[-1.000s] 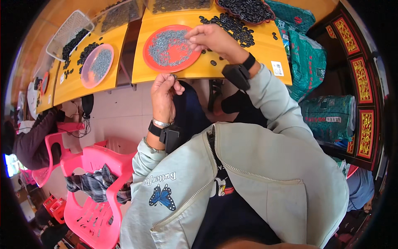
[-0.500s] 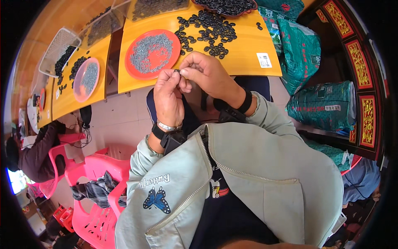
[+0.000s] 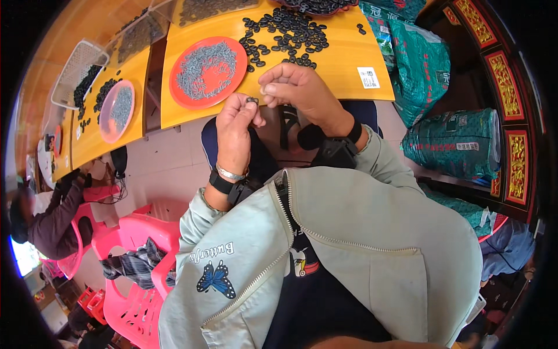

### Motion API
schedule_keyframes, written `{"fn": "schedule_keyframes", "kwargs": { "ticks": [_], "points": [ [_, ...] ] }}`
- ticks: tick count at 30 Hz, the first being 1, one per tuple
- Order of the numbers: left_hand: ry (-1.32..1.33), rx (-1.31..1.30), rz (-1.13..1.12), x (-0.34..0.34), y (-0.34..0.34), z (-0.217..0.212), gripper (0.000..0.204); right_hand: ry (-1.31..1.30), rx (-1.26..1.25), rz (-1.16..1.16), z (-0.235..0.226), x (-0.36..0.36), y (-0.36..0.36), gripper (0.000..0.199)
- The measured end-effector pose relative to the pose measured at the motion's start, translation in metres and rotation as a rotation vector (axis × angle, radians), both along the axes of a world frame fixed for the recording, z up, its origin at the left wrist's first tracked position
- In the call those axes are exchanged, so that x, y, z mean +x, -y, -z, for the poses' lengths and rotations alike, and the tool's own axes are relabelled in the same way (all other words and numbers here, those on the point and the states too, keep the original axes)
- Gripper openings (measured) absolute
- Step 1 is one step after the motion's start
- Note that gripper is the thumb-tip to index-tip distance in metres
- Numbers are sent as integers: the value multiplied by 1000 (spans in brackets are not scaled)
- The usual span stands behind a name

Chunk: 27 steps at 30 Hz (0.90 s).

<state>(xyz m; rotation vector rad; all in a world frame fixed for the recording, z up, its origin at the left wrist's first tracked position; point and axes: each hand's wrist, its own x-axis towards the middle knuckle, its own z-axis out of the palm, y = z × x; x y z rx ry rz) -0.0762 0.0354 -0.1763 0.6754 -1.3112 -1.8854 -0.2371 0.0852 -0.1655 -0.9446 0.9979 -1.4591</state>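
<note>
Between the thumb and fingers of my left hand (image 3: 233,131) is a small black oval part (image 3: 251,100), held just beyond the table's near edge. My right hand (image 3: 302,96) is slightly apart from it, to the right, thumb and forefinger pinched together. Whatever that pinch holds, if anything, is too small to make out. A round red plate (image 3: 200,105) of small grey screw-like pieces (image 3: 200,67) lies on the yellow table behind my left hand. Many loose black oval parts (image 3: 290,35) are spread behind my right hand.
Clear bins (image 3: 212,10) and a dark heaped tray (image 3: 317,7) stand at the back. Left is another table with a pink plate (image 3: 107,132) and a white basket (image 3: 67,75). Pink chairs (image 3: 136,232) and a seated person (image 3: 55,224) are left, green sacks (image 3: 421,70) right.
My right hand has drawn away from the left, opening a small gap between their fingertips. The black part stays in my left hand. The view has shifted slightly.
</note>
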Motion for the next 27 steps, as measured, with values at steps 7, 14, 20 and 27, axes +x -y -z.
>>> {"fn": "schedule_keyframes", "kwargs": {
  "ticks": [7,14,20,27],
  "points": [
    [147,-196,-10,4,-1,0,12,90,39,-17,6,8,4,15],
    [289,-326,-76,9,0,-2,13,-61,49,27,7,11,4,14],
    [386,-465,-127,11,3,4,14,-221,41,47,6,10,4,16],
    [423,-509,-120,13,1,3,13,-315,7,22,8,14,3,16]
  ]
}}
